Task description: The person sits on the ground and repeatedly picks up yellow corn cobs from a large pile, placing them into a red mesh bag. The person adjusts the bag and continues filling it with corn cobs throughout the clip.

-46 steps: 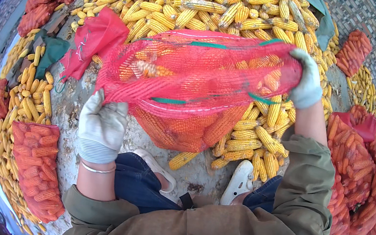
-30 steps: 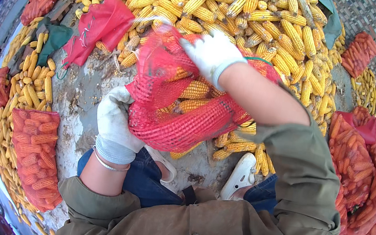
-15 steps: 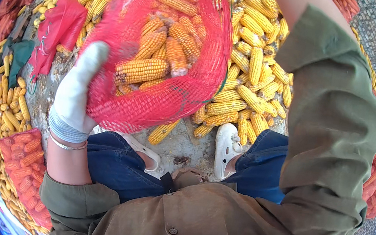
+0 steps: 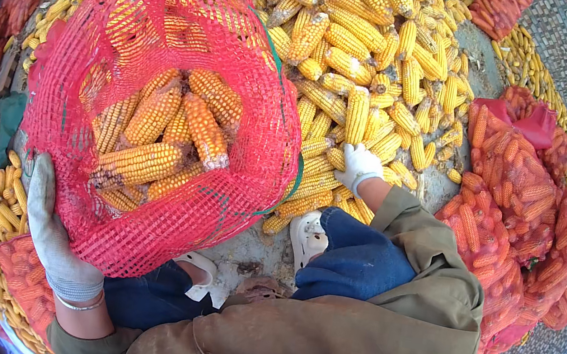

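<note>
My left hand [image 4: 57, 232], in a white knit glove, grips the left side of a red mesh bag [image 4: 221, 204]; part of the hand is hidden behind the netting. The bag's wide mouth faces me, and several yellow corn cobs [image 4: 144, 165] lie inside it. On the pile of loose corn [image 4: 350, 34] to the bag's right, my gloved right hand [image 4: 359, 167] has its fingers curled over a corn cob [image 4: 337, 158] at the near edge.
Filled red mesh bags [image 4: 512, 202] stand at the right, with more along the far left. A green cloth [image 4: 11, 117] lies near loose cobs [image 4: 3, 188] on the left. My white clogs [image 4: 307, 238] are on the concrete floor [image 4: 250, 256] between bag and pile.
My right hand has come down from the upper right to the corn pile. The bag has shifted left and nearer, its mouth spread wider, while my left hand stays on it.
</note>
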Motion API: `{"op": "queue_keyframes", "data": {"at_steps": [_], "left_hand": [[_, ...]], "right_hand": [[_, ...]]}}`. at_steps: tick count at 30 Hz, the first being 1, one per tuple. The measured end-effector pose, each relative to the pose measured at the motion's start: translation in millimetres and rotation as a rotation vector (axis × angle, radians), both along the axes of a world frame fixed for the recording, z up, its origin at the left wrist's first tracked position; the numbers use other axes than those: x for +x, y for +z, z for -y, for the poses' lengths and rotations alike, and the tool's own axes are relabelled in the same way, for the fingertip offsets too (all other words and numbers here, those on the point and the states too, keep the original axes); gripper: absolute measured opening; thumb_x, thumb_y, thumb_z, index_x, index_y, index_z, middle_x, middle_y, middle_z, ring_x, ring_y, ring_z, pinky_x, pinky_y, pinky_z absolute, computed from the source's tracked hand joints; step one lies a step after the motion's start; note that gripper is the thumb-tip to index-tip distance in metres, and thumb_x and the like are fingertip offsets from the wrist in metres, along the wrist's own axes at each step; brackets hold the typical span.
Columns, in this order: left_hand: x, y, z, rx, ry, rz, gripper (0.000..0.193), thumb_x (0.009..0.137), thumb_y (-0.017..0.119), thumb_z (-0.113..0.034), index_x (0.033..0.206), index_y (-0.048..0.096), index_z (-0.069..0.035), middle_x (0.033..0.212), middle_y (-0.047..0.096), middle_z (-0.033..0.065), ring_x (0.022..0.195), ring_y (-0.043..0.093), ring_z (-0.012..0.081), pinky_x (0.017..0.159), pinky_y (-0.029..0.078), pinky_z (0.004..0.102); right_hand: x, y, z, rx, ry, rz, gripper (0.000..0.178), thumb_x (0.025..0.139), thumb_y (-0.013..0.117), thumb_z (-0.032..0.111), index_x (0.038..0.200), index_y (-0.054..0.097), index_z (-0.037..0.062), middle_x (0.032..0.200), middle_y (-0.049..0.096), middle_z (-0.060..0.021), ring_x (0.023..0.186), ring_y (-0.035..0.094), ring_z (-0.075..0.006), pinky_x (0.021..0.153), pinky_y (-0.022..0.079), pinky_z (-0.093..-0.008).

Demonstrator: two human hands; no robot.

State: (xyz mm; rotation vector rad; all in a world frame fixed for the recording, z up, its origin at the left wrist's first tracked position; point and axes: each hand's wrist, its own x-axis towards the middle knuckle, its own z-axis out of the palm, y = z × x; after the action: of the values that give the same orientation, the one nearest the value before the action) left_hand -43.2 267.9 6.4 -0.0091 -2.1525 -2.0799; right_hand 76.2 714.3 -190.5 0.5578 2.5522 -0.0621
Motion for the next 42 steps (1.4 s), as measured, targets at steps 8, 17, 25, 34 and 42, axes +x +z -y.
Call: {"op": "queue_keyframes", "data": {"at_steps": [8,17,25,34,42], "left_hand": [[3,-11,-3,-0.251,-0.125,-0.127,0.059,0.100,0.055,-0.014,0.152,0.034,0.004,0.154,0.043,0.0154,0.142,0.042,0.0258,0.121,0.032,0.0414],[-5,22,-20,0.985,-0.282,0.400,0.045,0.107,0.047,-0.031,0.144,0.050,-0.006,0.143,0.056,0.0098,0.133,0.052,0.0242,0.116,0.039,0.0446],[-5,35,-31,1.055,-0.302,0.459,0.045,0.107,0.047,-0.035,0.143,0.050,-0.007,0.141,0.058,0.0108,0.131,0.054,0.0261,0.115,0.039,0.0468],[-33,31,-11,1.130,-0.538,0.102,0.043,0.107,0.049,-0.032,0.140,0.052,-0.004,0.139,0.059,0.0101,0.127,0.058,0.0246,0.110,0.045,0.0438],[-38,37,13,1.032,-0.396,-0.017,0.034,0.106,0.052,-0.025,0.132,0.060,-0.006,0.132,0.065,0.0086,0.120,0.063,0.0227,0.105,0.050,0.0399]], "right_hand": [[-58,45,-16,-0.116,-0.223,-0.773,0.075,0.071,0.074,0.062,0.122,0.068,0.0072,0.145,0.047,-0.0257,0.134,0.044,-0.0417,0.111,0.038,-0.0481],[-91,8,23,0.147,0.009,-0.128,0.067,0.075,0.070,0.061,0.121,0.069,0.0131,0.146,0.042,-0.0303,0.136,0.040,-0.0467,0.110,0.032,-0.0586],[-56,94,-66,-0.826,-0.932,-1.086,0.060,0.086,0.077,0.048,0.120,0.063,0.0007,0.118,0.065,-0.0153,0.114,0.060,-0.0256,0.102,0.050,-0.0439],[-134,224,174,-1.360,0.448,-1.132,0.067,0.083,0.073,0.041,0.135,0.052,0.0037,0.141,0.052,-0.0167,0.131,0.051,-0.0319,0.113,0.040,-0.0480],[-164,186,129,0.499,0.883,-0.626,0.025,0.091,0.055,0.019,0.109,0.072,0.0184,0.143,0.056,-0.0145,0.143,0.040,-0.0331,0.120,0.022,-0.0594]]}}
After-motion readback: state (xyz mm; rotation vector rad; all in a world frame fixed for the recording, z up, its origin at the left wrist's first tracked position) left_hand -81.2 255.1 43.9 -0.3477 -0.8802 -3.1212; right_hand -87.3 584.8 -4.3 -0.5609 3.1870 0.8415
